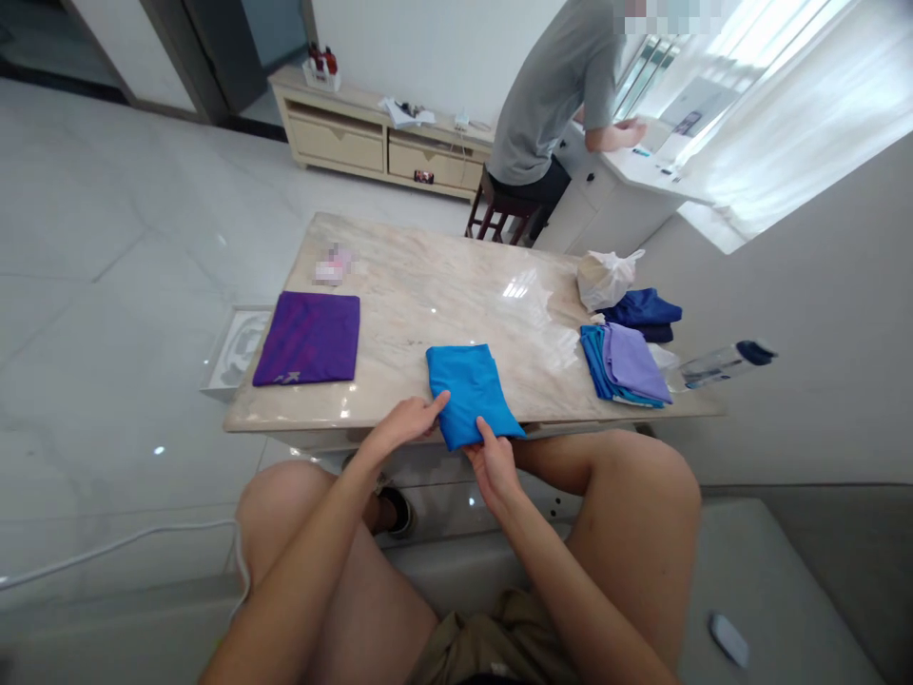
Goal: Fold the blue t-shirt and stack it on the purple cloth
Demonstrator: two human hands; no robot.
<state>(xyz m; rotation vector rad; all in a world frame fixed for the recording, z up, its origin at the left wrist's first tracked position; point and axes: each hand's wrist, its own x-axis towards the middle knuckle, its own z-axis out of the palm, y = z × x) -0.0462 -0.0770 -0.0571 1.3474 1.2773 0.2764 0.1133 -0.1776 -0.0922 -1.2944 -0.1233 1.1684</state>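
Note:
A bright blue folded cloth point(471, 385) lies partly on the marble-topped table point(442, 276), its near edge reaching past the table's front. My left hand point(412, 419) grips its left side, thumb on top and fingers beneath. At the near edge, my right hand point(494, 459) pinches the cloth the same way, thumb above. To the left, a purple folded cloth point(310, 338) lies flat near the table's end. On the right sits a stack of folded cloths, with a lavender cloth point(634, 360) on top and blue ones under it.
Behind the stack are a white plastic bag point(606, 278) and a dark blue cloth point(646, 306). A clear bottle point(724, 364) with a dark lid stands at the right end. Beyond the table, a person in a grey shirt point(549, 95) sits on a stool point(503, 200).

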